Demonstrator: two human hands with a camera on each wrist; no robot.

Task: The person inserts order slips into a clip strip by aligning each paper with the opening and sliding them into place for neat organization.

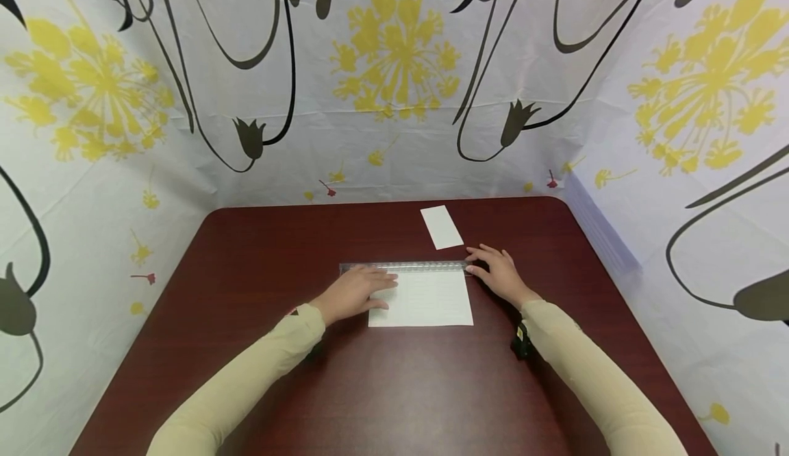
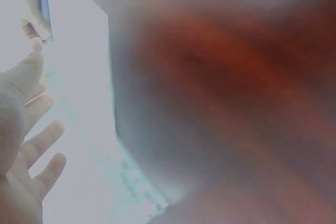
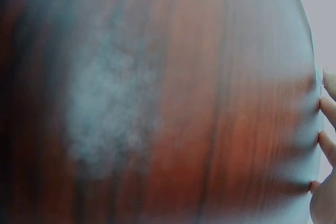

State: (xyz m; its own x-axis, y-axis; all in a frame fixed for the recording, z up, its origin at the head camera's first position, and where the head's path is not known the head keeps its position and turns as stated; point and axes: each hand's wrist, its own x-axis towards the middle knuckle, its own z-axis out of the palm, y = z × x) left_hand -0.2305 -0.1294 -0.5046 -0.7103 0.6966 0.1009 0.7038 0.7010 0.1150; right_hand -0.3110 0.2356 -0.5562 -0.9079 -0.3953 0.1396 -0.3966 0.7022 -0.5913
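Note:
A clear plastic ruler point(image 1: 425, 266) lies across the top edge of a white sheet of paper point(image 1: 425, 302) with faint lines on it. My left hand point(image 1: 354, 293) rests with its fingers extended over the left part of the sheet and ruler, covering the sheet's upper left corner. In the left wrist view its fingers are spread over the bright white sheet point(image 2: 86, 87). At the ruler's right end, my right hand point(image 1: 498, 274) pinches it between thumb and forefinger. The other fingertips point(image 3: 321, 139) of that hand touch the table in the right wrist view.
A smaller white card point(image 1: 441, 226) lies slanted beyond the ruler, near the right hand. All of this is on a dark red-brown wooden table point(image 1: 277, 237) with rounded far corners. Patterned white cloth point(image 1: 382, 161) hangs around its back and sides.

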